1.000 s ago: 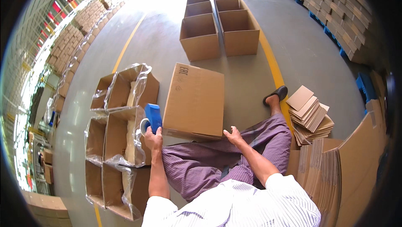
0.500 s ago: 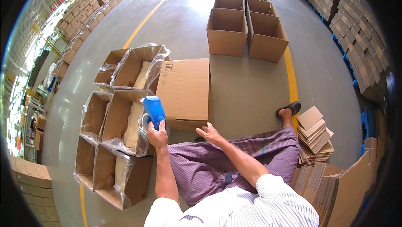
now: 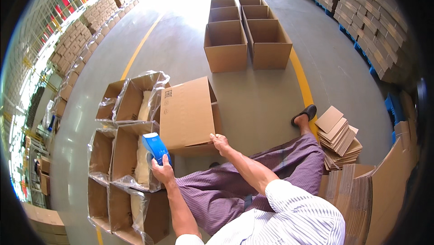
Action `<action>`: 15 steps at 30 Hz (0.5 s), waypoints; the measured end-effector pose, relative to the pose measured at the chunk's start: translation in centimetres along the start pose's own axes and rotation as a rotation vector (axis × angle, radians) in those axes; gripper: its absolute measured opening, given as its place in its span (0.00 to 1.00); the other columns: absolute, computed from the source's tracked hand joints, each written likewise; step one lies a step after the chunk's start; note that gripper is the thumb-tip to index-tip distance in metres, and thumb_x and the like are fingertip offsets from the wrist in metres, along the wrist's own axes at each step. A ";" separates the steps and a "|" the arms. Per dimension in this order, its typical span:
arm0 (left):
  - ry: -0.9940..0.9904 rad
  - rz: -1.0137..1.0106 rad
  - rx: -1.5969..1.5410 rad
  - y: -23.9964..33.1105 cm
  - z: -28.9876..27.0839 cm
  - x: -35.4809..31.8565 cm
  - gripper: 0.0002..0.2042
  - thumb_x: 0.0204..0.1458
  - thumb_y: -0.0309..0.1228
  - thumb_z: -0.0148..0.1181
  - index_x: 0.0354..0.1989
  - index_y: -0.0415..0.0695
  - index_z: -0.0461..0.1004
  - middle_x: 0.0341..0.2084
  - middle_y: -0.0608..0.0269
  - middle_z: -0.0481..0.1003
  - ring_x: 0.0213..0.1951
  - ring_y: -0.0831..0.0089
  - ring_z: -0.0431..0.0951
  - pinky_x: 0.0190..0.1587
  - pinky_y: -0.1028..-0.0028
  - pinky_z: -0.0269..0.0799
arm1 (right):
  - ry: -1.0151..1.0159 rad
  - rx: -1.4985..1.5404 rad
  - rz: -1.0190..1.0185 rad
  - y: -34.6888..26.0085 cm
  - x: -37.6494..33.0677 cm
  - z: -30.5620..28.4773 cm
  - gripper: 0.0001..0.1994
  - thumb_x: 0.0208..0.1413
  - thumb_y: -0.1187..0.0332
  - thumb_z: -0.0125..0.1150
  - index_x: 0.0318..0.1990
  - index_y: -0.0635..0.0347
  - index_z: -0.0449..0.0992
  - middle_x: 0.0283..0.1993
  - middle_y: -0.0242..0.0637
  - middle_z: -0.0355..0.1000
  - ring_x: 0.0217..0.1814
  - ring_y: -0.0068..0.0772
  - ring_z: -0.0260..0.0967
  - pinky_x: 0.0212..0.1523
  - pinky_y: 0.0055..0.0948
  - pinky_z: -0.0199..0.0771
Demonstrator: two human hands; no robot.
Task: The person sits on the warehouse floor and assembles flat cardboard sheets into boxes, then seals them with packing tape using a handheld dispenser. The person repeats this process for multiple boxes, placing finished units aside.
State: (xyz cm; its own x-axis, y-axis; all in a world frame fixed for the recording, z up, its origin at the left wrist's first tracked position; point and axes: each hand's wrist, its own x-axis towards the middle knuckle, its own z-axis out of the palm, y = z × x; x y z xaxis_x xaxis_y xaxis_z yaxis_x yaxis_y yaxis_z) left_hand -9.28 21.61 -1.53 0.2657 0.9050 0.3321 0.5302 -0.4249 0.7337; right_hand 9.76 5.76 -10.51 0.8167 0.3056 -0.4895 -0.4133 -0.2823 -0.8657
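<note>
My left hand [image 3: 163, 172] is closed round the handle of a blue tape dispenser [image 3: 155, 146], held up beside the box's near left corner. A brown cardboard box [image 3: 186, 116] sits on the floor in front of me, its upper face unfolded flat and its right side partly gaping. At its near right corner, my right hand [image 3: 221, 144] pinches the cardboard edge between thumb and fingers. Just left of it stand several open cartons [image 3: 125, 151] lined with clear plastic film, with pale padded material inside some of them.
Two rows of open cartons [image 3: 226, 57] stand farther ahead. Flat cardboard pieces [image 3: 338, 137] and folded sheets [image 3: 357, 199] lie at my right. Stacked cardboard on blue pallets [image 3: 370, 23] lines the right side. A yellow line [image 3: 302, 80] crosses the floor.
My right hand has moved from open beside the box to gripping its near right corner. The box has tilted or turned slightly, and its right side now gapes. The tape dispenser stays in my left hand.
</note>
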 end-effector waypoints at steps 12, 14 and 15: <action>0.078 -0.023 -0.057 0.7 -0.4 0.1 0.22 0.51 0.41 0.65 0.45 0.34 0.75 0.35 0.43 0.79 0.36 0.47 0.80 0.42 0.56 0.73 | 0.069 0.776 -0.216 -8.6 -3.6 -14.6 0.09 0.62 0.66 0.58 0.29 0.56 0.73 0.29 0.27 0.70 0.32 0.21 0.63 0.36 0.26 0.67; 0.058 -0.010 -0.049 2.2 -0.1 -0.6 0.20 0.51 0.41 0.64 0.44 0.36 0.75 0.35 0.45 0.80 0.36 0.48 0.80 0.42 0.57 0.73 | 0.047 0.859 -0.199 -8.5 -5.8 -16.8 0.08 0.63 0.66 0.56 0.32 0.59 0.73 0.32 0.32 0.72 0.33 0.25 0.68 0.36 0.29 0.72; -0.004 -0.026 -0.087 2.9 -0.1 -1.1 0.20 0.52 0.40 0.64 0.44 0.34 0.74 0.36 0.45 0.79 0.36 0.50 0.80 0.42 0.58 0.73 | 0.043 0.899 -0.192 -8.5 -6.9 -17.2 0.08 0.63 0.66 0.56 0.33 0.59 0.72 0.33 0.34 0.73 0.34 0.27 0.70 0.37 0.30 0.73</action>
State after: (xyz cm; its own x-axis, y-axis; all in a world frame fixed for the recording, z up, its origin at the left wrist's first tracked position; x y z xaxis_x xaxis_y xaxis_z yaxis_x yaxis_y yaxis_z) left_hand -8.11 19.41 0.34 0.2560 0.9158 0.3096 0.4649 -0.3974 0.7912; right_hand 14.60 -9.62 2.03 0.9105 0.2347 -0.3403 -0.4118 0.5883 -0.6959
